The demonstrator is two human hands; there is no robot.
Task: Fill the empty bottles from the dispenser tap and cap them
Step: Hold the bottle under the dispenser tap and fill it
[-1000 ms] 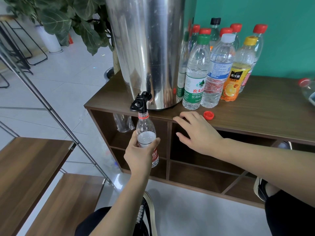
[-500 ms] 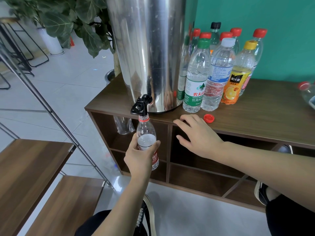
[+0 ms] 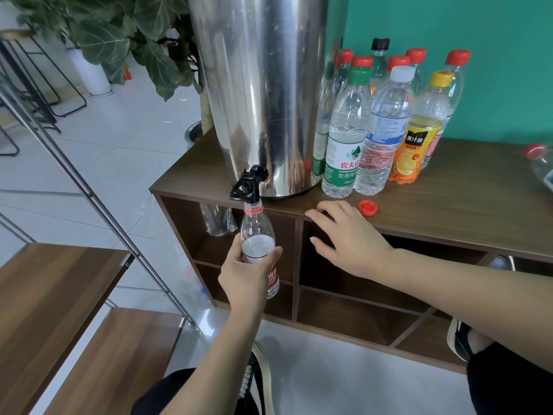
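Holding the bottle [image 3: 258,235] in my left hand [image 3: 245,277], fingers wrapped round its body, mouth right under the tap [image 3: 248,187]. Water level looks slightly higher than a second ago, up near the shoulder, so nearly time to shut off. Right hand [image 3: 350,238] hasn't moved: fingers loose, resting on the cabinet [image 3: 449,205] edge, red cap [image 3: 367,207] just beside for capping.

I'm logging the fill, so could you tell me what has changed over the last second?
Little visibly moved. The left hand still grips the bottle under the tap; the right hand still rests at the shelf edge beside the loose cap. Any rise in water level is too slight to tell.
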